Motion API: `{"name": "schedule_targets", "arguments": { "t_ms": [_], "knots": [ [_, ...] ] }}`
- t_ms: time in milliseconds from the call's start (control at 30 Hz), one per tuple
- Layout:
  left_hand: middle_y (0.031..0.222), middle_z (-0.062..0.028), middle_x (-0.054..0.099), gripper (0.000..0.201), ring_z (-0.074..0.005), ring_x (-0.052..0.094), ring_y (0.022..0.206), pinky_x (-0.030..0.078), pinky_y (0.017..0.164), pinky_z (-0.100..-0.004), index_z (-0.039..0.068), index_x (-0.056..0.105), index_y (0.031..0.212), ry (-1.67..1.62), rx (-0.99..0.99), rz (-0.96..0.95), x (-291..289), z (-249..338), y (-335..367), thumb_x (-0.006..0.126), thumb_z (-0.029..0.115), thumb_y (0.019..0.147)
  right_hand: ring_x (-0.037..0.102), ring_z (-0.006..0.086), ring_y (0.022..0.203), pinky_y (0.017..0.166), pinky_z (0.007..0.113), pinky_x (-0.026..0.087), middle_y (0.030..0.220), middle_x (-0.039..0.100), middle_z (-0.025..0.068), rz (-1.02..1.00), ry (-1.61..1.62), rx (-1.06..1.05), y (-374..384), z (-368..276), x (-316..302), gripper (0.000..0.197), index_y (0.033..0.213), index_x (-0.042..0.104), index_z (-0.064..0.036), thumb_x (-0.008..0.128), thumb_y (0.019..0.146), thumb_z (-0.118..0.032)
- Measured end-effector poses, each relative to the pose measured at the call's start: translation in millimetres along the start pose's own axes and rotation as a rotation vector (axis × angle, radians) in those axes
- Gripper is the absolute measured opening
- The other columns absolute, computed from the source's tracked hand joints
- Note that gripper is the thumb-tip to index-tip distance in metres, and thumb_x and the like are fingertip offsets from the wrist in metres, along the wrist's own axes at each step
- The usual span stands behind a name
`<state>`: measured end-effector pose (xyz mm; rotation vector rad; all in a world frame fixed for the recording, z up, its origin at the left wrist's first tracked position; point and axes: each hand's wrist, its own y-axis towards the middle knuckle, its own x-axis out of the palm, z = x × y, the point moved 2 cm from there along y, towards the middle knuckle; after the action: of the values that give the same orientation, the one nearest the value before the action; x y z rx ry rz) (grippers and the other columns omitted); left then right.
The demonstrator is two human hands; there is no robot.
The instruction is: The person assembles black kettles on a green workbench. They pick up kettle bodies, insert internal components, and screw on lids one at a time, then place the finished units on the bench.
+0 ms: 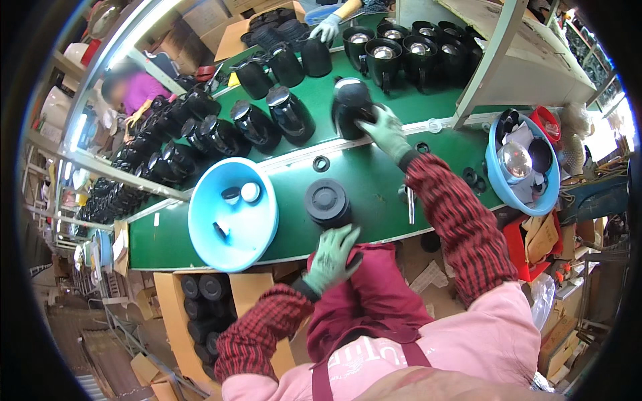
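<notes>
Two gloved hands at work: right hand [384,131] with fingers clamped on a black jug [351,107] standing on the green worktop [374,180], left hand [332,257] fingers spread, empty, just below a black round lid [326,201].

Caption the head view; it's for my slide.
Gloved right hand grips a black kettle on the green bench; left hand hovers near lap.

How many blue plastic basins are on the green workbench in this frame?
2. One blue basin sits at the near edge left of the left hand; the other basin sits at the bench's right end, filled with parts.
</notes>
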<state>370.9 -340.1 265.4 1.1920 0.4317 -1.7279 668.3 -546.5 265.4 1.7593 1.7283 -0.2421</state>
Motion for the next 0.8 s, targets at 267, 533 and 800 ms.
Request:
{"name": "schedule_targets", "arguments": {
  "t_ms": [267,533,800],
  "knots": [
    [0.133,-0.0092,0.065,0.054,-0.0303,0.061,0.123,0.042,0.115,-0.0521,0.016,0.064,0.141,0.003,0.020,-0.137,75,-41,-112,0.074,0.024,0.088,0.068,0.0390,0.122,0.106,0.048,0.052,0.125,0.071,0.0248,-0.209,-0.157,0.358,145,60,86,0.089,0.134,0.069,-0.0033,0.063,0.088,-0.080],
    [0.131,-0.0050,0.068,0.041,-0.0249,0.064,0.124,0.045,0.115,-0.0511,0.018,0.072,0.126,-0.094,0.010,-0.069,77,-62,-125,0.076,0.021,0.086,0.042,0.0445,0.147,0.119,0.058,0.039,0.163,0.039,0.0227,-0.019,-0.962,0.057,257,126,30,0.079,0.149,0.055,-0.0124,0.083,0.084,-0.046],
    [0.130,-0.0095,0.068,0.040,-0.0330,0.064,0.122,0.044,0.114,-0.0547,0.016,0.072,0.124,-0.117,-0.075,0.009,77,-50,-132,0.077,0.019,0.084,0.048,0.0400,0.140,0.116,0.045,0.047,0.153,0.049,0.0162,0.006,-0.836,-0.250,112,95,-4,0.055,0.132,0.070,-0.0151,0.087,0.080,-0.022]
  ]
}}
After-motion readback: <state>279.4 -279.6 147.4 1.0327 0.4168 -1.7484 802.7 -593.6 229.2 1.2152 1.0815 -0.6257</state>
